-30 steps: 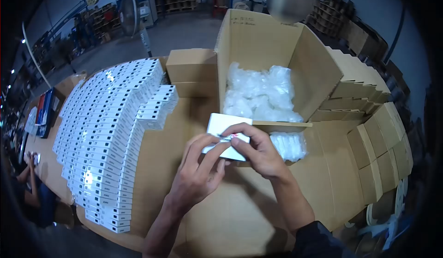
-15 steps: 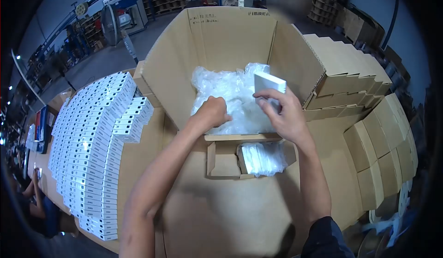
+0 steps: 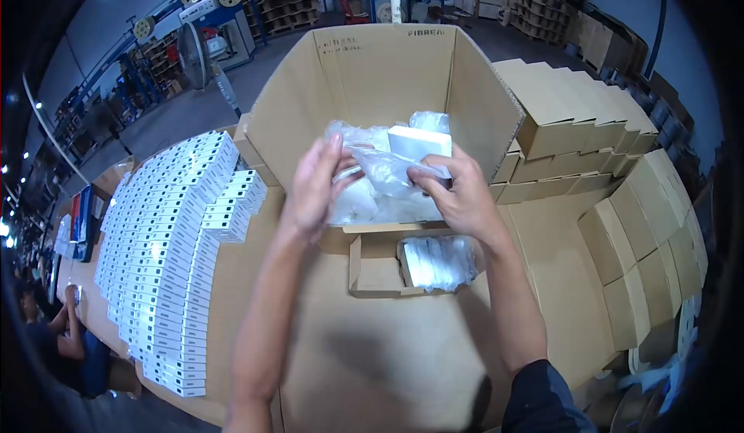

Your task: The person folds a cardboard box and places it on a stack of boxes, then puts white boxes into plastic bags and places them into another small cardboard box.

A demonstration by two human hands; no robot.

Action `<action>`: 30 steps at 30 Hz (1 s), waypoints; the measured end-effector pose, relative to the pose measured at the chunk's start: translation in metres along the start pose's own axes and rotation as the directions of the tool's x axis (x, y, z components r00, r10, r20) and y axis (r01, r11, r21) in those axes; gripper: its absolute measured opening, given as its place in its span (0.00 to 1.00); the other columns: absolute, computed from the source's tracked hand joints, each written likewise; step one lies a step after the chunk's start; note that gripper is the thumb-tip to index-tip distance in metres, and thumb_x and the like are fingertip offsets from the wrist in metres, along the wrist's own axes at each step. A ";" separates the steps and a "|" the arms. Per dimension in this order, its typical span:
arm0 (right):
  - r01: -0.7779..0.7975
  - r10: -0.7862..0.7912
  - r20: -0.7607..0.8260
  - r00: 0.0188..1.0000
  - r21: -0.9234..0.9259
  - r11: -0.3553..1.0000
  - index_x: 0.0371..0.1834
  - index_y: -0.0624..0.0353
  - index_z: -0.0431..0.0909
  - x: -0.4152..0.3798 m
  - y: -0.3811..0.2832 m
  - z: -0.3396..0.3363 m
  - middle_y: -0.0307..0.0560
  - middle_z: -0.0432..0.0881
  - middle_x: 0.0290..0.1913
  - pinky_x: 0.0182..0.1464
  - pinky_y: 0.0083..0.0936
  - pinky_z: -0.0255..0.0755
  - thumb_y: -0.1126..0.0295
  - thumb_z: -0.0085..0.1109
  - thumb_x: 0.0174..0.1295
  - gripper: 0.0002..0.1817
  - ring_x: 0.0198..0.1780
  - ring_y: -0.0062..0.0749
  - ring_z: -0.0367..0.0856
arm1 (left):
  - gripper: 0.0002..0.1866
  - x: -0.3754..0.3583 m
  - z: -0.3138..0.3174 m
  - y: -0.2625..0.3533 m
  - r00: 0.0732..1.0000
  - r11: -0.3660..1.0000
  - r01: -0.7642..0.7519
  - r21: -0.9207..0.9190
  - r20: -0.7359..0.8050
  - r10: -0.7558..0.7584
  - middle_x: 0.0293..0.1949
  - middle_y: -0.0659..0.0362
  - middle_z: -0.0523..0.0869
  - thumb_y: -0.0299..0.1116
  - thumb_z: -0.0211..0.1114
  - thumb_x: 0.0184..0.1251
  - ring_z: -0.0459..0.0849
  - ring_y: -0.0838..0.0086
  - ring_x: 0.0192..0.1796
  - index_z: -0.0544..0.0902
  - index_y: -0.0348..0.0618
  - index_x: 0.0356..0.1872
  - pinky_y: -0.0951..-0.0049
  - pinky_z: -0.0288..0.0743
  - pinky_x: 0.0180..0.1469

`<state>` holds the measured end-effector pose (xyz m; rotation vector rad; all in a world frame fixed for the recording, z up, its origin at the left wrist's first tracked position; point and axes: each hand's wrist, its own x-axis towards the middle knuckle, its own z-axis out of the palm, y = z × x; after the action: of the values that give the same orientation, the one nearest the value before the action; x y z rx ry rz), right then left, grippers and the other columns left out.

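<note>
Over the big open carton, my right hand grips a flat white box together with part of a clear plastic bag. The bag stretches across to my left hand, whose thumb and fingers close on its other side. Beneath both hands, more white pieces in clear plastic wrap fill the carton's bottom. Just in front stands a small open cardboard box, its right part taken up by a row of plastic-wrapped white items.
Stacked small white boxes cover the table's left side. Folded brown cartons rise behind right, with more brown boxes along the right edge. A seated person works at far left; machinery stands behind.
My left hand has come up out of the carton and now holds the plastic bag. My right hand has moved slightly left and lower, bringing the white box against the bag.
</note>
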<state>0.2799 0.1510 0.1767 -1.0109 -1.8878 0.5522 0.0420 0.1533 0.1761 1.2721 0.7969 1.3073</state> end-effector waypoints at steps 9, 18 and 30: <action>-0.116 0.181 -0.112 0.977 0.433 0.894 0.38 0.71 0.87 -0.095 -0.066 0.015 0.54 0.83 0.49 0.52 0.32 0.74 0.63 0.66 0.74 0.17 0.48 0.35 0.82 | 0.14 -0.122 0.069 -0.012 0.938 0.959 -0.190 0.210 -0.250 0.240 0.37 0.63 0.86 0.38 0.62 0.83 0.80 0.84 0.39 0.84 0.34 0.46 0.78 0.76 0.43; -0.352 0.519 -0.019 0.855 0.714 0.606 0.44 0.72 0.88 -0.213 -0.077 0.041 0.46 0.81 0.51 0.54 0.27 0.75 0.61 0.68 0.74 0.19 0.51 0.25 0.79 | 0.21 -0.209 0.041 -0.003 0.965 0.945 -0.010 0.328 -0.245 0.095 0.24 0.71 0.76 0.40 0.59 0.85 0.69 0.89 0.28 0.81 0.37 0.30 0.80 0.62 0.30; -0.345 0.432 -0.263 0.862 0.319 0.883 0.39 0.63 0.91 -0.255 -0.102 0.070 0.42 0.76 0.41 0.37 0.24 0.66 0.66 0.76 0.66 0.10 0.39 0.25 0.72 | 0.33 -0.245 0.028 -0.022 0.942 0.896 0.003 -0.444 -0.299 -0.151 0.45 0.58 0.86 0.61 0.46 0.86 0.84 0.78 0.41 0.72 0.36 0.65 0.78 0.76 0.44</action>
<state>0.2431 -0.1149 0.0863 -1.2318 -1.2769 0.7937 0.0334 -0.0837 0.1061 0.6652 0.7159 1.5489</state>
